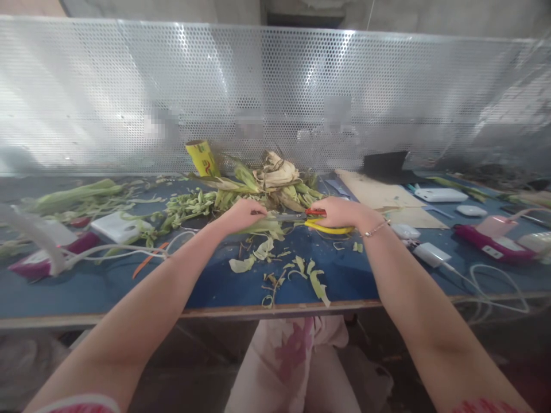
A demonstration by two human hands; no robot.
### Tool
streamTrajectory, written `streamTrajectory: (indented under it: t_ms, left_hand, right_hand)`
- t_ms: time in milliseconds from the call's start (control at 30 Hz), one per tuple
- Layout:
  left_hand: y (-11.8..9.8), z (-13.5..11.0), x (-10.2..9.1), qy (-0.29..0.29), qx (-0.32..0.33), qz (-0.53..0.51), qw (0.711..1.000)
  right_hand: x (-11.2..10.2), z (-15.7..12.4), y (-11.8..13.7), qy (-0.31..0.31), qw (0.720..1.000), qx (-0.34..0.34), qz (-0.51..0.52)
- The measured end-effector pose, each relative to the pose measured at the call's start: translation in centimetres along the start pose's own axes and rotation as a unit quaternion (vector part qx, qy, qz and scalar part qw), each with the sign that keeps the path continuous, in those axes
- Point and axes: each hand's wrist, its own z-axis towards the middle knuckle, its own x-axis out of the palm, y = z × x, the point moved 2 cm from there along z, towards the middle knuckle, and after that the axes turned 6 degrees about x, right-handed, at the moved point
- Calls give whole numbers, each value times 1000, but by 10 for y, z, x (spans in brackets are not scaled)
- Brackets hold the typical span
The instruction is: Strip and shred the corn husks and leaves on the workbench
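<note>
My right hand (338, 211) is wrapped round a pair of shears with a red and a yellow handle (329, 228). Their grey blades (290, 217) point left toward my other hand. Fingertips together, my left hand (243, 216) is closed just left of the blade tips; what it pinches is too small to make out. Below those fingers, touching or very close, lies a pale green leafy piece (264, 227). Right behind both hands is a heap of green and dried leaves and stalks (275, 178). Leaf scraps (316, 281) are strewn over the blue table in front.
A yellow tube (203, 158) leans at the back by a perforated metal screen (275, 86). Green stalks (77, 195) lie left. Purple power strips (495, 244) with white cables stand on both sides. Cardboard (379, 189) and a white charger (431, 254) lie right, above the table's front edge (275, 311).
</note>
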Motion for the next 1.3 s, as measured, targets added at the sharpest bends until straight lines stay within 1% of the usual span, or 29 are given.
streamTrajectory:
  t_ms: [267,400,567,700,867,1000,1133,1300]
  left_hand:
    - [-4,-1,-3,0,-22,-15,1000]
    - [-4,-1,-3,0,-22,-19,1000]
    - [-6,1,-3,-21,-25,-7,999]
    - [-6,1,-4,-24,-45,-30,998]
    - [0,1,-2,-25,-65,-69,995]
    - [3,1,-3,-32,-66,-87,993]
    - [3,1,-4,-39,-66,-85,993]
    - [11,1,-8,-63,-98,-65,991]
  right_hand:
    - [0,0,-2,2,1000,6,8]
    - [-1,-1,-2,3,1000,10,7]
    - [-2,-1,-1,0,1000,7,5]
    - [-3,-1,-1,3,1000,3,0]
    - [-4,-3,1,16,1000,13,-3]
    - [-3,-4,2,15,1000,13,-11]
    - [-2,-6,3,11,1000,24,-6]
    - [0,-5,-2,12,999,41,-7]
